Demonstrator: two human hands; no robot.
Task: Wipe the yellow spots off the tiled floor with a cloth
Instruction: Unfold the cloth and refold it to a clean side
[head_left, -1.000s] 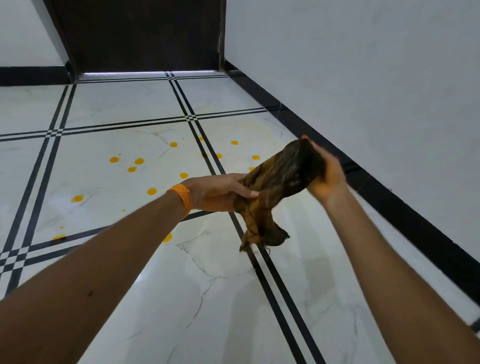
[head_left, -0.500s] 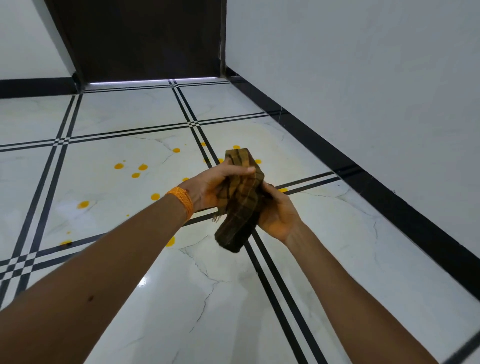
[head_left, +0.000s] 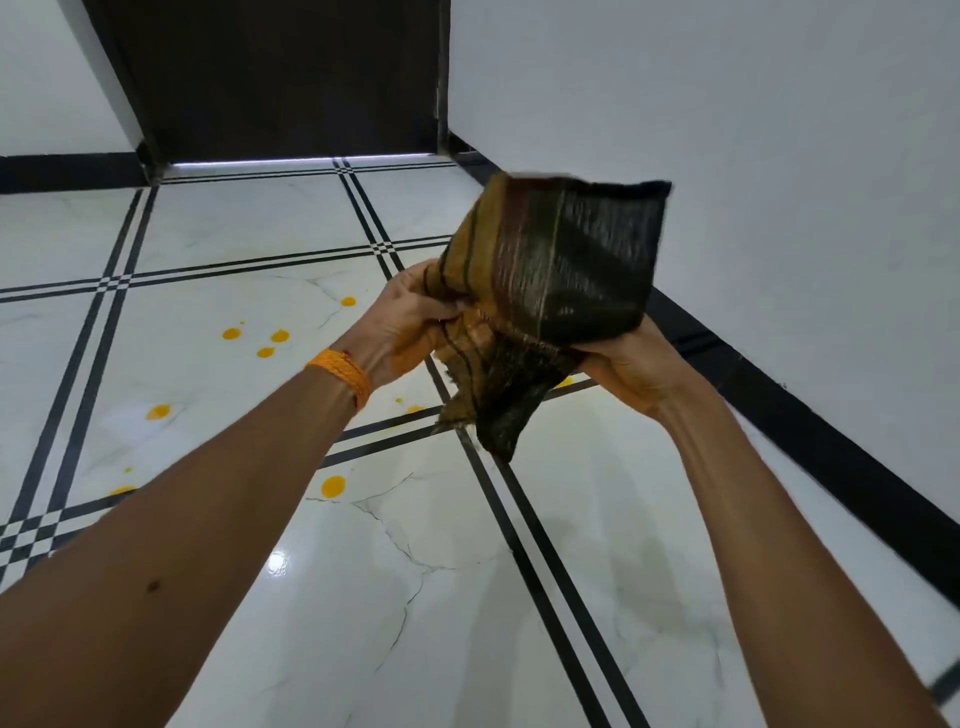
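Both hands, left hand (head_left: 410, 322) and right hand (head_left: 631, 366), grip the cloth (head_left: 545, 291) between them.

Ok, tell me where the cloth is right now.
In the head view the cloth is off the floor, right of centre, held by the left hand and right hand above the black floor stripes, near the wall.

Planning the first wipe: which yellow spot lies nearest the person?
The large round spot on the near side of the crosswise black double line; all other visible spots lie at or beyond that line.
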